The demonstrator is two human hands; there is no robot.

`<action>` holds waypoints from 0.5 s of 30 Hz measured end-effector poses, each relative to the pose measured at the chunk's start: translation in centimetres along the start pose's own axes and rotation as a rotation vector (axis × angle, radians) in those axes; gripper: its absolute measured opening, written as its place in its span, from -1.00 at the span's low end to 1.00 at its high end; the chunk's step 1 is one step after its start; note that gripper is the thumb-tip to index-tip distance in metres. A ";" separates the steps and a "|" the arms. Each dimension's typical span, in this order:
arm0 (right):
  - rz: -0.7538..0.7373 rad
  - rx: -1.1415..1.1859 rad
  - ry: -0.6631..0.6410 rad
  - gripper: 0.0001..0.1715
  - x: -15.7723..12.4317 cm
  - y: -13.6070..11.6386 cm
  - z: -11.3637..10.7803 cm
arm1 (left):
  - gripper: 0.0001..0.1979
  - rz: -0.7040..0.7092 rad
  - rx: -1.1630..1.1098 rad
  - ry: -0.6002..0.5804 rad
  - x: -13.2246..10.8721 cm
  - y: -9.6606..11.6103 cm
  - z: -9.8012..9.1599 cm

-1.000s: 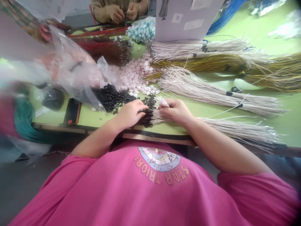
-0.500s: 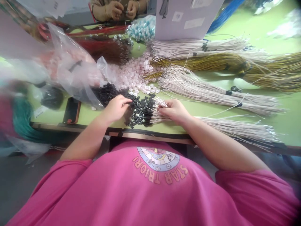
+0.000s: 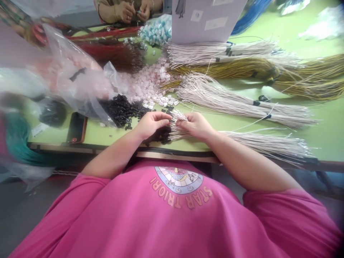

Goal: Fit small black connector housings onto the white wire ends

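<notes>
My right hand (image 3: 197, 125) is closed around the left end of a bundle of white wires (image 3: 258, 141), whose tips fan out past the fingers. My left hand (image 3: 154, 123) is at those tips, thumb and forefinger pinched together; whatever is between them is too small to make out, though a dark speck shows there. Small black connector housings (image 3: 119, 111) lie heaped on the table to the left, and more dark pieces sit below my left hand, partly hidden by it.
Behind are pale pink connectors (image 3: 146, 84), more white wire bundles (image 3: 223, 93) and yellow wires (image 3: 236, 70). A clear plastic bag (image 3: 77, 71) and a phone (image 3: 76, 128) lie left. Across the table, another person's hands (image 3: 134, 11) work near blue-and-white pieces (image 3: 157, 30).
My left hand has moved right, from the black housings to the wire tips by my right hand. My right hand keeps its grip on the white wires. The view has shifted slightly.
</notes>
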State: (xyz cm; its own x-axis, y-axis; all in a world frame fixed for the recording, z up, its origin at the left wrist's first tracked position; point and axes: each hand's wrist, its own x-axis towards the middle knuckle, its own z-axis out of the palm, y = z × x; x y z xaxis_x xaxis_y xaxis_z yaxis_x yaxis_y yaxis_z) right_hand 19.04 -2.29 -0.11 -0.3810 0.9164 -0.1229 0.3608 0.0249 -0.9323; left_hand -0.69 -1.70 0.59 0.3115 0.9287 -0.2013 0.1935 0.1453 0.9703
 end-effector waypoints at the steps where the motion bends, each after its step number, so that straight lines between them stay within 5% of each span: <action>1: 0.004 -0.010 0.000 -0.68 0.0 -0.1 0.0 | -0.76 0.000 -0.004 0.003 0.0 -0.1 0.0; 15: 0.047 -0.066 0.014 -0.71 0.1 -0.6 0.3 | -0.79 0.027 0.062 0.060 -0.5 -0.1 0.0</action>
State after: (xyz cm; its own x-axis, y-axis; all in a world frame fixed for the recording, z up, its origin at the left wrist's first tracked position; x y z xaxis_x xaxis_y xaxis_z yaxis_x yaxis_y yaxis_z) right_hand 18.56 -2.36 0.32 -0.3507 0.9227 -0.1604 0.4335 0.0081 -0.9011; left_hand -0.81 -2.15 0.58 0.2612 0.9511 -0.1650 0.2437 0.1004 0.9646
